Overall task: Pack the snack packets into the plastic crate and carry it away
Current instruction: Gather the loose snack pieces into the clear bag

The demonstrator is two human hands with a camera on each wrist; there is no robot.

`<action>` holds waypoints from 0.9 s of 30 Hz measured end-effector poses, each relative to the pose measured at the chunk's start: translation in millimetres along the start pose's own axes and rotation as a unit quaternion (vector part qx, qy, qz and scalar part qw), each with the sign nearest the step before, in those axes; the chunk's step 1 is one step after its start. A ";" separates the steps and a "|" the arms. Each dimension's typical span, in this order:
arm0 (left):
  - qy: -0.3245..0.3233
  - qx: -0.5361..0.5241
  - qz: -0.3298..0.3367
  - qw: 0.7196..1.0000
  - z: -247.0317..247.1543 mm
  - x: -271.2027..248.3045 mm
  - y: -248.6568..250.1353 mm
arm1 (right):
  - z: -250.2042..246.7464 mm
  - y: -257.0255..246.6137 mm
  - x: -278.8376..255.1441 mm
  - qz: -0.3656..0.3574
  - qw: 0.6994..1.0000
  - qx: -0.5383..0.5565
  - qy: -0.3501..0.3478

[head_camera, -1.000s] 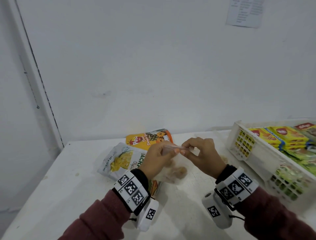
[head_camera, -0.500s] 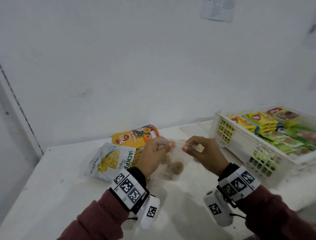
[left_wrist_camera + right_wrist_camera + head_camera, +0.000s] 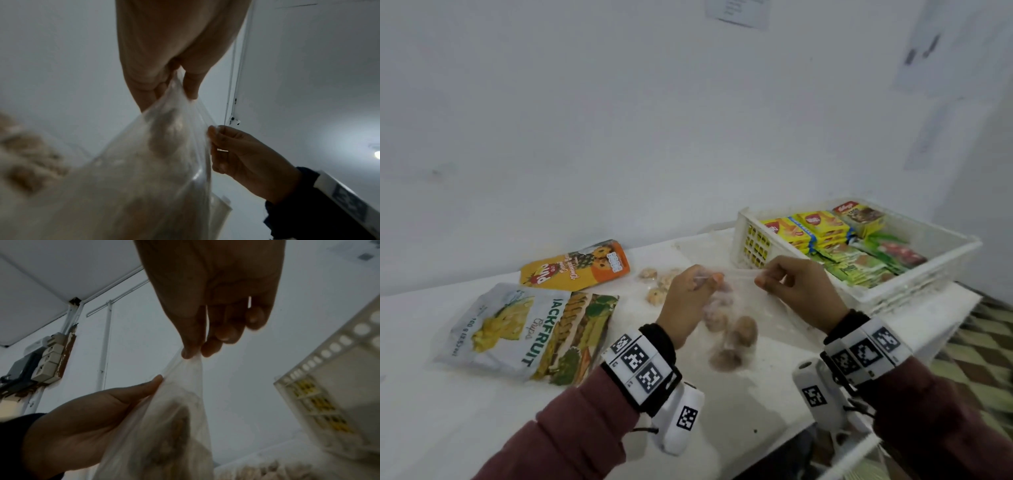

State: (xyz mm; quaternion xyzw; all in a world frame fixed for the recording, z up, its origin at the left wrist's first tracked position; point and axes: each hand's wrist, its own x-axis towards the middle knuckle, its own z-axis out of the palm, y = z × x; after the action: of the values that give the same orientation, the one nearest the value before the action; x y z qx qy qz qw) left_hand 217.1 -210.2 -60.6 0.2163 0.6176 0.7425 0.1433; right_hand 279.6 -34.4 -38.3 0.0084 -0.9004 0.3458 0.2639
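Note:
A clear plastic bag of brown round snacks (image 3: 729,329) hangs above the white table (image 3: 448,411), its top edge stretched between both hands. My left hand (image 3: 688,294) pinches the bag's left top corner; my right hand (image 3: 794,287) pinches the right top corner. The left wrist view shows the clear bag (image 3: 164,146) held by thumb and finger, and the right wrist view shows the same clear bag (image 3: 180,402) pinched from above. The white plastic crate (image 3: 893,294) stands at the right, filled with yellow and green snack packets (image 3: 822,226).
On the table to the left lie a white jackfruit chips pouch (image 3: 506,332), a green-yellow packet (image 3: 589,325) under it and an orange pouch (image 3: 578,265). Another clear bag of snacks (image 3: 657,282) lies behind my left hand. The table's right edge meets a checkered floor (image 3: 983,342).
My hands have moved apart along the bag's top edge, stretching it wider. The head view has swung right, bringing more of the crate into sight.

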 end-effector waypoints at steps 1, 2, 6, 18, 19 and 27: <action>0.000 -0.017 -0.027 0.999 10.2 3.2 -4.3 | -6.9 4.5 1.1 0.021 1.000 -0.001 -0.003; -0.003 -0.038 -0.060 0.997 20.3 5.8 -8.0 | -12.6 9.5 1.6 0.041 0.999 -0.003 -0.007; -0.024 -0.056 -0.200 0.978 54.5 19.3 -30.5 | -23.2 29.1 3.8 0.126 0.989 -0.031 -0.064; -0.090 0.399 -0.223 0.885 77.9 61.5 -58.8 | -14.8 74.5 0.1 0.153 0.882 -0.251 -0.368; -0.121 0.450 -0.212 0.859 82.0 56.4 -56.1 | -12.4 79.1 -2.8 0.142 0.873 -0.262 -0.387; -0.279 0.644 -0.178 0.690 114.6 32.0 -49.4 | 9.1 103.5 -9.9 0.067 0.834 -0.329 -0.438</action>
State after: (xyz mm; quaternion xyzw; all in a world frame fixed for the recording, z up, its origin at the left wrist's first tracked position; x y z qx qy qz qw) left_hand 243.8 -87.2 -87.9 0.3392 0.9024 0.0283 0.2642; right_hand 263.5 37.0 -112.7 0.0114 -0.9809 0.0057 -0.1942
